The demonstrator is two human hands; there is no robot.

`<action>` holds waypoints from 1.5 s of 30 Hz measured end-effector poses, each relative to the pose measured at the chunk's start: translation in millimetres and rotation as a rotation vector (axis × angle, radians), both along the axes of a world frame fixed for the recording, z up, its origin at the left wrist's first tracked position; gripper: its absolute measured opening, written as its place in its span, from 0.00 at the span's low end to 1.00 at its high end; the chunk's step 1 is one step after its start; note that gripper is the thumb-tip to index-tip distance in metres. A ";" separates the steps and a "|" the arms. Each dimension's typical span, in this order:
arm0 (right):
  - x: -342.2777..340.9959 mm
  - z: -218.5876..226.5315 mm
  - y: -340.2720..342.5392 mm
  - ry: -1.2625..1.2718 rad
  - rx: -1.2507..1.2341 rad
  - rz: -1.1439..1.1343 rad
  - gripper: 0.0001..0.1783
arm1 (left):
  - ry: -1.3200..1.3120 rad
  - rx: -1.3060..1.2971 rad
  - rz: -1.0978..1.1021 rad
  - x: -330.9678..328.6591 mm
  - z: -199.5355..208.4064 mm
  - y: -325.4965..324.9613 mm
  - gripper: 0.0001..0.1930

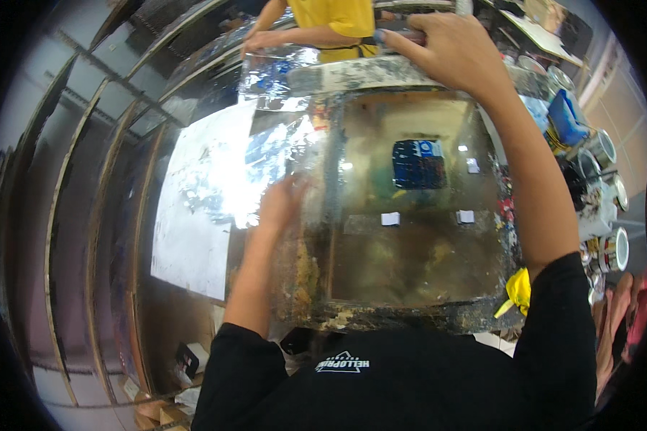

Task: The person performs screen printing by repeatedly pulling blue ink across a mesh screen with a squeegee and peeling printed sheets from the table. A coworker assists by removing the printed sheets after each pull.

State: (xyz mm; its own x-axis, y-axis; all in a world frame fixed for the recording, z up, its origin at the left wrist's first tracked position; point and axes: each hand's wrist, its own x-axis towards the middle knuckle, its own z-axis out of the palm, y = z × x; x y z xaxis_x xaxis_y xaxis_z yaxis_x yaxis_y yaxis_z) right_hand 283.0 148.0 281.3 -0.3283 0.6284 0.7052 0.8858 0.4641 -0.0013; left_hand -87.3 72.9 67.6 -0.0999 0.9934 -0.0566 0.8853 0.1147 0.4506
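Note:
My right hand [456,50] is raised at the far side, its fingers curled round a short bar-like piece I cannot make out, just over a grey, ink-smeared frame bar [359,76]. The left one of my hands [284,200] is smeared by motion beside the glossy sheets, so its fingers cannot be read. Below my right arm lies a stained printing board [410,258]. On it is a dark blue printed patch [419,167], with small white tabs [389,218] around it. A white sheet [194,244] and shiny clear film [280,144] lie to the left.
Across the table a person in a yellow shirt [334,18] holds a clear sheet [266,72]. Wooden rack bars [97,215] run along the left. Paint cans [602,147], a blue container [568,118] and a yellow cloth [517,291] stand or lie at the right.

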 end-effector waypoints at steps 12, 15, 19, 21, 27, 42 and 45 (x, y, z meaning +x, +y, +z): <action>7.3 23.2 -23.1 0.002 -0.287 0.074 0.40 | 0.170 0.206 -0.824 254.0 -65.6 -18.1 0.62; 7.5 17.7 -19.3 -0.009 -0.171 0.096 0.38 | 0.137 0.275 -0.825 270.2 -71.2 -34.0 0.62; 3.9 15.6 -12.3 0.059 -0.197 0.110 0.37 | 0.027 0.294 -0.815 273.3 -76.9 -48.9 0.62; 6.8 22.2 -17.3 0.061 -0.268 0.127 0.38 | 0.017 0.296 -0.801 276.1 -74.9 -52.1 0.62; 1.6 24.8 -22.3 0.005 -0.267 0.003 0.39 | -0.140 0.147 -0.615 244.7 -26.2 -47.4 0.58; 24.5 -169.3 -113.9 -0.122 -0.810 0.039 0.16 | -0.496 0.273 -0.011 107.7 -52.7 -74.3 0.49; 14.7 -194.6 -134.5 -0.143 -0.813 -0.040 0.17 | -0.213 0.335 -0.025 102.3 -74.8 -78.3 0.56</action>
